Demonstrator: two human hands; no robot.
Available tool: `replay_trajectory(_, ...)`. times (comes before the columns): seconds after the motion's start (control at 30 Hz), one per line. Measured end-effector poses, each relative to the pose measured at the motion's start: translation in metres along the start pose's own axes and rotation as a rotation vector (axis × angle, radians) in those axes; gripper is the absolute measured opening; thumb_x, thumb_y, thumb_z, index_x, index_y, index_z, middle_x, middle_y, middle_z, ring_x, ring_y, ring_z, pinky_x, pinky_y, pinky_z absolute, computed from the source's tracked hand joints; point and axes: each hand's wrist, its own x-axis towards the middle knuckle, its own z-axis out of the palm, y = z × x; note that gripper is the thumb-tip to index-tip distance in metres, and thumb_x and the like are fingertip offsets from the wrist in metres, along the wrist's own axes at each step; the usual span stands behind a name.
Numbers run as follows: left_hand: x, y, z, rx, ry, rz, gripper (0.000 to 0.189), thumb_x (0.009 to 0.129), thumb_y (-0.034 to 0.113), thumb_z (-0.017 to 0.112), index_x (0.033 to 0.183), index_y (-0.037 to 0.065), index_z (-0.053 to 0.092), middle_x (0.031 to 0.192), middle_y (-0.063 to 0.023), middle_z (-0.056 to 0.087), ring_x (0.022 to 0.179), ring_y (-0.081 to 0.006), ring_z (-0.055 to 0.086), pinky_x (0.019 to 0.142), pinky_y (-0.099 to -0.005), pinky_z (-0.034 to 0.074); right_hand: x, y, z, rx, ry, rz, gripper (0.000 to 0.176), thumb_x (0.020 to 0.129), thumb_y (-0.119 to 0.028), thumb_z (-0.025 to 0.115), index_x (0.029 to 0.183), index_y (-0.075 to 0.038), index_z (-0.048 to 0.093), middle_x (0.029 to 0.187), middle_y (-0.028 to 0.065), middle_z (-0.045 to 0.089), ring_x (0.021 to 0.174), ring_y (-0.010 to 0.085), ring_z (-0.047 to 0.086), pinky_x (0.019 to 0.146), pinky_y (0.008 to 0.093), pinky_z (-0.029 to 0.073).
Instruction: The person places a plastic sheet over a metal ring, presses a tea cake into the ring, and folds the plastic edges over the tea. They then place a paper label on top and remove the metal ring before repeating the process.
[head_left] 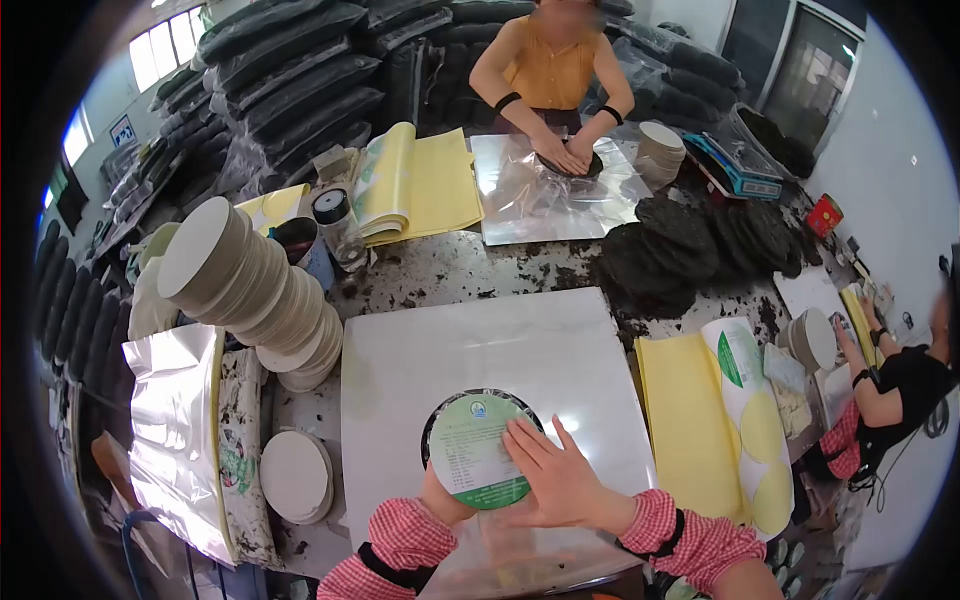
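A round green-and-white label lies over a dark disc with a shiny rim, on a white board. My right hand rests flat on the label's right edge, fingers spread and thumb pointing up. At the lower left edge of the disc is my left hand; its fingers are mostly hidden beneath the disc and label, so its grip is unclear. Both sleeves are red checked with black bands.
Tall stacks of pale discs and a short stack stand left. Yellow label sheets lie right. Across the table, a co-worker's hands press a dark disc on foil. Dark cakes are piled behind the board. Another person works far right.
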Motion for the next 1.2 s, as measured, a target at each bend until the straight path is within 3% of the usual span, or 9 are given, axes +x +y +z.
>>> replay_trajectory(0.1,-0.005,0.008,0.007,-1.75,0.072,-0.268,0.057,0.1,0.039,0.046,0.152,0.017,0.036,0.155,-0.0095,0.038,0.143,-0.0276,0.035,0.119,-0.0445,0.026,0.018,0.005,0.019,0.49,0.04,0.121,0.087,0.092,-0.054,0.057,0.146,0.01,0.034,0.15,0.0268,0.038,0.142,0.0397,0.034,0.117,0.0496,0.027)
replay_trajectory(0.17,0.004,0.02,-0.027,-0.654,0.199,0.016,0.051,0.101,0.038,0.048,0.144,0.011,0.046,0.144,-0.0126,0.049,0.133,-0.0279,0.047,0.112,-0.0422,0.037,0.037,0.014,0.039,0.884,0.135,0.171,0.084,0.094,-0.052,0.055,0.147,0.01,0.033,0.152,0.0268,0.036,0.143,0.0401,0.032,0.117,0.0509,0.025)
replay_trajectory(0.3,0.002,0.019,-0.031,-1.363,0.944,-0.173,0.047,0.096,0.013,0.053,0.139,-0.003,0.047,0.142,-0.0166,0.052,0.13,-0.0347,0.05,0.111,-0.0431,0.038,0.047,-0.003,0.044,0.537,0.204,0.092,0.074,0.096,-0.041,0.053,0.153,0.0,0.028,0.156,0.0267,0.029,0.145,0.0426,0.027,0.119,0.052,0.02)
replay_trajectory(0.5,0.012,0.031,-0.048,-0.154,0.611,0.039,0.035,0.101,0.01,0.04,0.124,-0.008,0.059,0.128,-0.0196,0.061,0.123,-0.0347,0.056,0.108,-0.0424,0.04,0.052,-0.014,0.032,0.056,-0.093,0.042,0.071,0.085,-0.043,0.066,0.142,-0.005,0.048,0.156,0.0265,0.029,0.147,0.0464,0.02,0.117,0.0619,0.013)
replay_trajectory(0.57,0.013,0.02,-0.052,-0.822,0.609,-0.342,0.031,0.099,0.008,0.046,0.123,-0.006,0.06,0.127,-0.0201,0.061,0.12,-0.037,0.057,0.106,-0.0418,0.041,0.05,-0.014,0.03,0.022,0.132,0.002,0.061,0.085,-0.043,0.065,0.131,-0.004,0.058,0.149,0.0236,0.042,0.142,0.0426,0.033,0.115,0.0574,0.024)
replay_trajectory(0.7,0.012,0.028,-0.038,0.264,0.35,-0.006,0.061,0.091,0.037,0.061,0.138,0.001,0.051,0.139,-0.0189,0.053,0.137,-0.0379,0.043,0.113,-0.0514,0.031,0.073,0.029,0.047,0.547,0.647,0.325,0.039,0.089,-0.034,0.065,0.116,-0.005,0.067,0.113,0.017,0.069,0.105,0.0327,0.067,0.087,0.0382,0.055)
replay_trajectory(0.77,0.019,0.047,-0.042,0.321,0.163,-0.025,0.071,0.088,0.045,0.065,0.144,0.005,0.046,0.146,-0.0214,0.045,0.137,-0.0419,0.039,0.114,-0.0525,0.029,0.089,0.028,0.028,0.488,0.082,0.643,0.031,0.087,-0.02,0.068,0.115,-0.009,0.068,0.102,0.0167,0.071,0.096,0.0326,0.07,0.082,0.0376,0.056)
replay_trajectory(1.0,-0.024,0.026,-0.013,-0.109,0.186,0.091,0.058,0.091,0.033,0.065,0.138,0.003,0.052,0.131,-0.0251,0.056,0.123,-0.0468,0.05,0.107,-0.052,0.038,0.022,-0.021,-0.01,0.158,0.764,-0.139,0.034,0.081,-0.011,0.071,0.115,-0.01,0.07,0.097,0.0129,0.071,0.083,0.0271,0.07,0.067,0.0367,0.058)
replay_trajectory(1.2,-0.067,-0.073,0.015,-0.035,0.613,-0.376,0.045,0.089,0.029,0.067,0.126,0.005,0.057,0.131,-0.0165,0.055,0.132,-0.0379,0.043,0.112,-0.0503,0.031,-0.019,0.011,0.023,0.987,0.43,0.703,0.028,0.092,-0.009,0.059,0.117,-0.001,0.068,0.09,0.0157,0.072,0.086,0.0333,0.072,0.078,0.0356,0.055)
